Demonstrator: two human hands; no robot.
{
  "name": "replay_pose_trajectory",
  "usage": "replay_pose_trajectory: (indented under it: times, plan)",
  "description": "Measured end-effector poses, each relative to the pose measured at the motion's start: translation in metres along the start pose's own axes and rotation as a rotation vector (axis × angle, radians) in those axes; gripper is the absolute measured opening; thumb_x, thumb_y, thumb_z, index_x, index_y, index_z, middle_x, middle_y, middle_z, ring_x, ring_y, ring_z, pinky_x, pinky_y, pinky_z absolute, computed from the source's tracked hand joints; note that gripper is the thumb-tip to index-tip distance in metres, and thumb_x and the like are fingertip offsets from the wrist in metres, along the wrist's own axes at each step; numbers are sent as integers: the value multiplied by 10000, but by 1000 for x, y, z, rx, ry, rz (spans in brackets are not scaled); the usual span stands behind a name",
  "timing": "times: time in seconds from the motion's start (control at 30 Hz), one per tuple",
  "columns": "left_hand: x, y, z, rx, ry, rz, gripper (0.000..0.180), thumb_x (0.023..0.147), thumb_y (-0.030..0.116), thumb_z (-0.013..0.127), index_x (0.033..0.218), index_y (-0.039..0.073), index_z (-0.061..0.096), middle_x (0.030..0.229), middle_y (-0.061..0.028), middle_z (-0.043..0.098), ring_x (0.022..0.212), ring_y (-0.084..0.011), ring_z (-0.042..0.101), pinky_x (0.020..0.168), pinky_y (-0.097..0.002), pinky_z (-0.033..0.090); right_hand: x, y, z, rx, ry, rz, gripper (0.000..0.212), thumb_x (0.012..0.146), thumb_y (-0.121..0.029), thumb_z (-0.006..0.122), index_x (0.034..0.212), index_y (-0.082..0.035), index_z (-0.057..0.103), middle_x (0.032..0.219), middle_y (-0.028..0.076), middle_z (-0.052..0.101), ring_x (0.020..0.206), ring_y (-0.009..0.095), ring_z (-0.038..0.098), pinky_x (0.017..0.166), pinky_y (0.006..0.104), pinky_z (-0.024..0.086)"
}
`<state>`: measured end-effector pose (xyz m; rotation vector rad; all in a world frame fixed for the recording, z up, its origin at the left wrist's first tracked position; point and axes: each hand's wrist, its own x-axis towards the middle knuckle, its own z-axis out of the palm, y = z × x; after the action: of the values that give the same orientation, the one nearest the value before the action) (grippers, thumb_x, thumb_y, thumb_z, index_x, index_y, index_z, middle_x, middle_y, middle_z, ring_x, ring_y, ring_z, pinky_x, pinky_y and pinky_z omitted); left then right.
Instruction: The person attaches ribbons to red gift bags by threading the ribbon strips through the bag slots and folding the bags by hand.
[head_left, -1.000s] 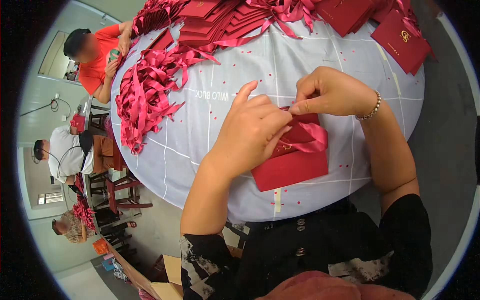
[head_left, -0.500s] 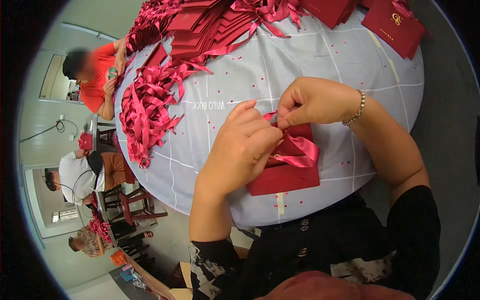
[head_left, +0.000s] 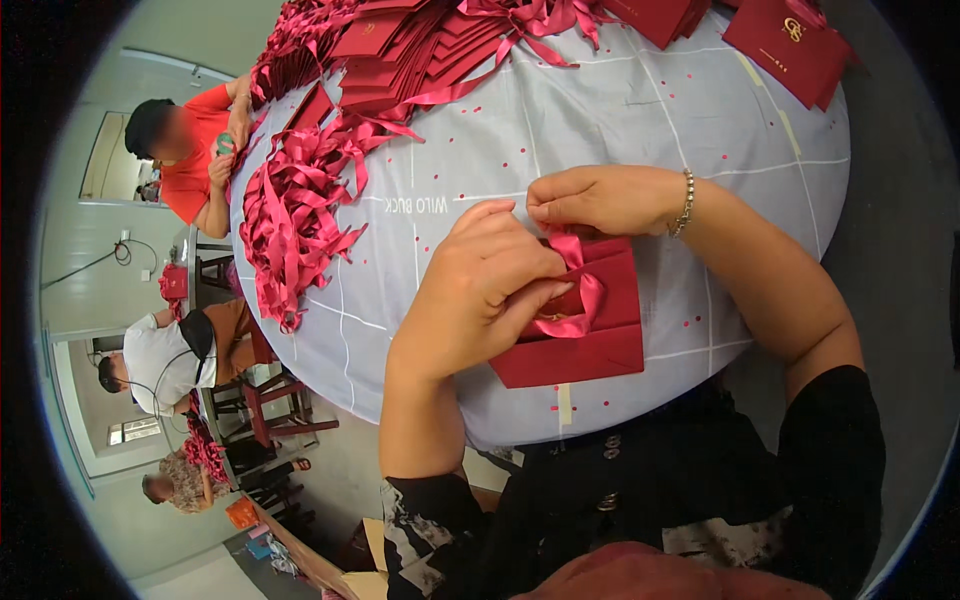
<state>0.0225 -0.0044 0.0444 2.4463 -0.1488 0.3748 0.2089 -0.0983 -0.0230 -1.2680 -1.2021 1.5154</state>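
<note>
A small dark red paper bag [head_left: 600,352] lies on the cloth in front of me, with a glossy pink-red ribbon [head_left: 590,303] looped across its upper part. My left hand [head_left: 478,290] is closed at the bag's left side, thumb and fingers pinching it near the ribbon; the exact grip is partly hidden. At the bag's far edge, my right hand [head_left: 600,200] has its fingers closed in a pinch on a ribbon end that runs down into the bag. The right fingertips are close beyond the left knuckles.
A heap of loose ribbons [head_left: 300,220] lies at the left of the round table [head_left: 470,390]. Stacked red bags [head_left: 400,60] fill the far side, with more bags [head_left: 790,50] at far right. Tiny red dots are scattered over the cloth. A person in orange [head_left: 195,150] works across the table.
My right hand has moved left and slightly nearer, drawing ribbon along. The ribbon loop over the bag has become smaller and shifted left. My left hand stays nearly in place.
</note>
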Motion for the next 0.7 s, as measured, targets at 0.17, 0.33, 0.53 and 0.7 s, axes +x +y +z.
replay_pose_trajectory:
  times: [0.17, 0.33, 0.53, 0.7]
  plan:
    - [-3, -6, 5, -78, 2, -141, 50, 890, 55, 655, 878, 6, 661, 712, -63, 619, 701, -200, 601, 934, -423, 447, 2, 2, -6, -61, 500, -28, 165, 1019, -193, 463, 924, -90, 550, 670, 4, 526, 475, 77, 444, 439, 252, 362]
    - [-1, -2, 6, -213, 38, -275, 99, 923, 67, 639, 886, -23, 650, 717, -39, 602, 716, -125, 577, 772, -281, 458, 3, -5, -15, 295, 687, -44, 176, 1026, -207, 478, 935, -82, 562, 680, -5, 533, 469, 84, 438, 424, 246, 333]
    - [-6, 1, 10, -576, 236, -384, 163, 805, 1, 744, 882, 3, 600, 800, -2, 605, 750, -96, 578, 719, -267, 491, -10, -19, -18, 472, 542, -246, 188, 1023, -221, 491, 981, -55, 570, 702, 17, 547, 501, 108, 514, 470, 264, 401]
    - [-9, -30, 21, -990, 579, -219, 290, 968, 270, 538, 1067, 1, 582, 1033, -98, 621, 921, -164, 599, 944, -334, 436, -30, -38, -12, 778, 155, -589, 191, 1026, -232, 504, 1026, -60, 588, 831, 52, 639, 540, 104, 559, 508, 226, 435]
